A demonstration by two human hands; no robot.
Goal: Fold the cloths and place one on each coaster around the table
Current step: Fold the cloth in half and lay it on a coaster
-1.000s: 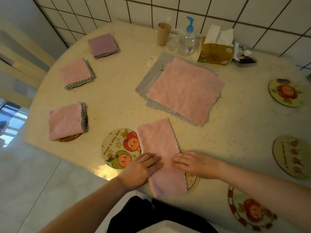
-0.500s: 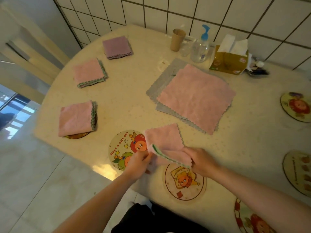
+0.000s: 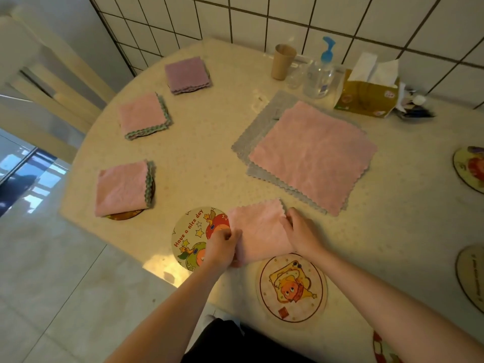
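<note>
A folded pink cloth (image 3: 258, 229) lies on the table between two coasters, and both my hands hold it. My left hand (image 3: 222, 247) grips its left edge over the "Have a nice day" coaster (image 3: 191, 233). My right hand (image 3: 298, 231) pinches its far right corner. Just in front of the cloth sits a bare coaster with an orange cartoon figure (image 3: 292, 286). A stack of flat cloths, pink (image 3: 311, 153) on grey, lies mid-table. Three folded cloths sit on coasters at the left: pink (image 3: 123, 187), pink (image 3: 142, 115) and purple (image 3: 187, 74).
Bare coasters lie along the right edge (image 3: 470, 167), (image 3: 471, 276) and at the near right (image 3: 382, 349). A paper cup (image 3: 282, 61), a pump bottle (image 3: 320, 74) and a tissue box (image 3: 366, 93) stand by the tiled wall. A chair (image 3: 52, 82) stands at the left.
The long folded strip has been folded in half away from me into a small square. Both hands went from pressing flat on it to gripping its edges. The coaster beneath it now shows.
</note>
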